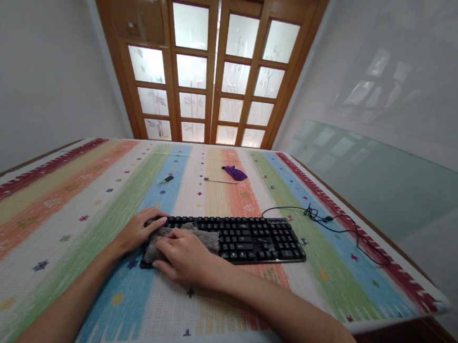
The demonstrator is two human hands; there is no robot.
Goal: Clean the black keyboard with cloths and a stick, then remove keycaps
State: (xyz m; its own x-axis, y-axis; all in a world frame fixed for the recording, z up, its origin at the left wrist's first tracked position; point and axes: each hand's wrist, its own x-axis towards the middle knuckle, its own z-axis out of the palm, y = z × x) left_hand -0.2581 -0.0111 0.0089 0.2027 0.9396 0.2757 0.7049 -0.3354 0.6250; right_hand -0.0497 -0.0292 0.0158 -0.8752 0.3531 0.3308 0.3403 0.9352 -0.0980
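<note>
A black keyboard (pixel 243 238) lies on the striped tablecloth in front of me, slightly tilted across the view. My left hand (pixel 141 229) grips its upper left end, thumb along the edge. Under my right hand (pixel 186 255) is a grey, fluffy cloth (pixel 208 239), spread over the left part of the keys. The fingers of that hand are bent and press the cloth down, and the keys beneath are hidden. The right part of the keyboard, with the number pad, shows uncovered.
Beyond the keyboard lie a crumpled purple cloth (pixel 234 173), a thin brush-like stick (pixel 222 181) and a small black item with thin wires (pixel 168 179). The keyboard's black cable (pixel 343 230) loops across the right side of the tablecloth (pixel 104 188). Walls stand on both sides.
</note>
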